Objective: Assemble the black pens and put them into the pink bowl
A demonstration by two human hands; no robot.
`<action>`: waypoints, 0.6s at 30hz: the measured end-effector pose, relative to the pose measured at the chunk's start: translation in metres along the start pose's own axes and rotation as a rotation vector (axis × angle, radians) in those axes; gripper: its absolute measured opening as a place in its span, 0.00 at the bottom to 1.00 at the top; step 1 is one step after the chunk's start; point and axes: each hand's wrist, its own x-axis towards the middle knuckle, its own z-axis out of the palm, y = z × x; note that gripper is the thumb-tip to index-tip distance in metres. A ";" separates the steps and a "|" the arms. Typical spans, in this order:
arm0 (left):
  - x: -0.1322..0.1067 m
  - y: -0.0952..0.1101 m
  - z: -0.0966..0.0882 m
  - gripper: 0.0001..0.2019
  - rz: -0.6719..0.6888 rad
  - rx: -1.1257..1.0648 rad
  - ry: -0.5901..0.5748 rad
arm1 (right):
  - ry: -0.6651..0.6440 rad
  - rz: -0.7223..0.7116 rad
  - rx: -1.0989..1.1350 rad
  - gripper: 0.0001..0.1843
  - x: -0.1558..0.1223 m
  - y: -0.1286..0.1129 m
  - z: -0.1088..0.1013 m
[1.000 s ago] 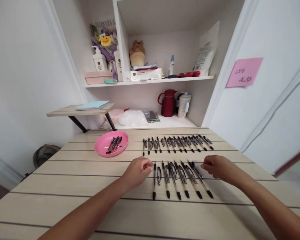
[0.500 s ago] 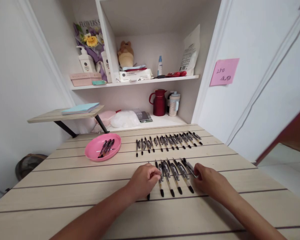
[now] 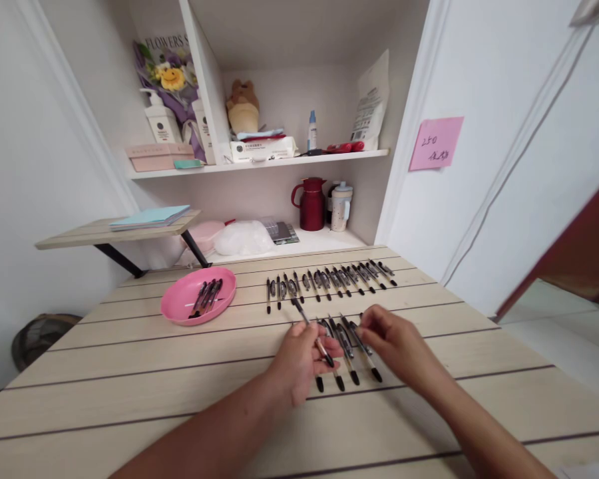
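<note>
My left hand (image 3: 302, 359), palm partly turned up, holds a black pen (image 3: 307, 320) between thumb and fingers. The pen slants above the left end of the near row on the table (image 3: 219, 416). That row has several pens (image 3: 348, 358) with black ends and loose dark caps beside them. At the row's right end is my right hand (image 3: 392, 342), its fingers pinched together close to the last pen (image 3: 372, 366). What those fingers grip is hidden behind them.
Beyond lies a longer row of pens and caps (image 3: 329, 283). A pink bowl (image 3: 167, 309) with several dark pens stands at the left, near a small raised shelf (image 3: 80, 236). Behind are a red jug (image 3: 313, 205) and a lidded cup (image 3: 341, 207).
My left hand has picked up the leftmost pen of the near row and turned its palm up. My right hand has moved left and slightly away from me, over the row's right end.
</note>
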 end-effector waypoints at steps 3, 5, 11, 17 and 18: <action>-0.004 0.007 -0.015 0.09 -0.040 -0.092 0.038 | 0.098 0.137 -0.274 0.05 0.013 0.033 -0.016; -0.005 0.008 -0.025 0.08 -0.035 -0.113 0.025 | 0.055 0.194 -0.375 0.06 0.018 0.051 -0.016; -0.005 -0.003 -0.039 0.14 0.043 0.108 -0.122 | -0.015 0.220 -0.495 0.09 0.015 0.071 0.002; -0.013 0.000 -0.040 0.14 0.135 0.456 -0.221 | 0.049 0.205 -0.295 0.06 0.011 0.054 -0.017; -0.014 0.002 -0.040 0.14 0.155 0.494 -0.228 | 0.066 0.197 -0.165 0.07 0.012 0.045 -0.019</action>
